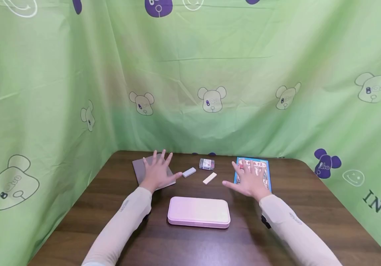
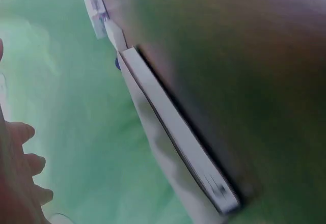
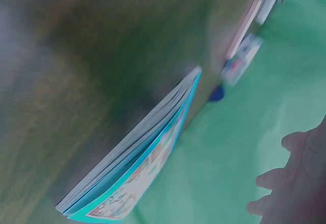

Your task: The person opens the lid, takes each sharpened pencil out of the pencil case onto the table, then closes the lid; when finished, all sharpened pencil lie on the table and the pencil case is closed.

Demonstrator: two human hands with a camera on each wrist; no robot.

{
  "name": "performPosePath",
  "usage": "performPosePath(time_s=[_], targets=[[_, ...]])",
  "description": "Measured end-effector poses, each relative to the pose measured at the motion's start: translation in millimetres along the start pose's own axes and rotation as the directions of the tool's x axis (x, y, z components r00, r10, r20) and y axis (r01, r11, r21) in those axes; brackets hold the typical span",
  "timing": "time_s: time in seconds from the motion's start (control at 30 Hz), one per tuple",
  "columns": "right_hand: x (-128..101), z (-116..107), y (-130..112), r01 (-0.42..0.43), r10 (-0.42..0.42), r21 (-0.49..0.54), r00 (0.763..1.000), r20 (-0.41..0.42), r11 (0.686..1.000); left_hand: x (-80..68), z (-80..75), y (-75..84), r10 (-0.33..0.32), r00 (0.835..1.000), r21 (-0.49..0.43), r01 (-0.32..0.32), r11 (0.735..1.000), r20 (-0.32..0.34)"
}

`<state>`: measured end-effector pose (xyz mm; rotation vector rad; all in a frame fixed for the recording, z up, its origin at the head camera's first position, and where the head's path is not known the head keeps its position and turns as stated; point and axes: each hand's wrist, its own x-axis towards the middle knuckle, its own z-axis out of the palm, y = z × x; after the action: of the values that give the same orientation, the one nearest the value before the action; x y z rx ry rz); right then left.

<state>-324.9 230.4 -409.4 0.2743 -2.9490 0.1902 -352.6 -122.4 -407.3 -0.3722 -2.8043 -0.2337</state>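
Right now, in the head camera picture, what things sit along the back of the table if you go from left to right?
Grey notebook under the left hand → white eraser → small clear box → blue book under the right hand.

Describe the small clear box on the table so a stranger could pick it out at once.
On the brown table, look at the far edge, midway between the grey notebook and blue book. The clear box lies there, beyond two erasers; only it is see-through.
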Motion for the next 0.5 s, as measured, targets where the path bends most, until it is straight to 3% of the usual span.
performPosePath(time_s=[0.13, 0.27, 0.37, 0.5], targets=[[-22, 0, -12, 0.073, -0.073, -0.016, 0.997, 0.007, 0.997, -25.3, -2.8, 0.8, 0.061, 0.998, 0.043, -0.061, 0.997, 0.013], [-43, 3, -26, 0.180, -0.178, -0.035, 0.983, 0.043, 0.983, -52.2, -4.6, 5.4, 0.141, 0.984, 0.060, -0.148, 0.987, 0.104], [-54, 6, -36, 0.254, -0.249, -0.041, 0.963, 0.100, 0.966, -66.8, -6.4, 10.0, 0.231, 0.952, -0.006, -0.234, 0.972, 0.202], [-60, 10, -43, 0.309, -0.303, -0.013, 0.940, 0.154, 0.951, -75.5, -7.4, 15.1, 0.346, 0.887, -0.107, -0.329, 0.938, 0.305]])
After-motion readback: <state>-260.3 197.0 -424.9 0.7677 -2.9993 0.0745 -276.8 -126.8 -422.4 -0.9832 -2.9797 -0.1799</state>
